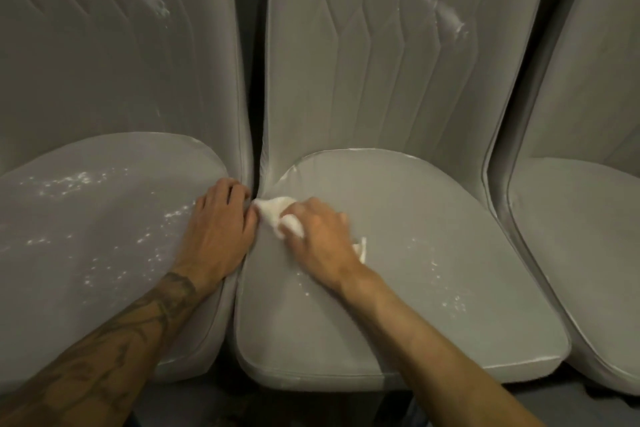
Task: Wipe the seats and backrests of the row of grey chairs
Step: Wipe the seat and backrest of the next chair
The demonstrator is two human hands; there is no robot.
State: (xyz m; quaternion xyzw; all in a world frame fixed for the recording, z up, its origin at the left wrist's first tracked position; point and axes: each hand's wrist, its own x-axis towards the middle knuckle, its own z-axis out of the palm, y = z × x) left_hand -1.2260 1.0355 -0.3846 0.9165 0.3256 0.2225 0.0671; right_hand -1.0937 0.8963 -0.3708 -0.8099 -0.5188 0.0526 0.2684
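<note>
Wiping was under way at the middle seat (398, 253): right hand (318, 243) gripped the white cloth (275, 213) at its left edge; left hand (216, 232) lay flat on the adjoining left seat (86, 236). Droplets suggested strokes rightward next.

Grey chairs (415, 253) flecked white, white cloth (277, 211), dark-tattooed left forearm (121, 340)

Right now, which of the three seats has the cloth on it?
The middle seat: the right hand holds the white cloth on its back left corner. The left seat bears only the left hand; the right seat is untouched.
</note>
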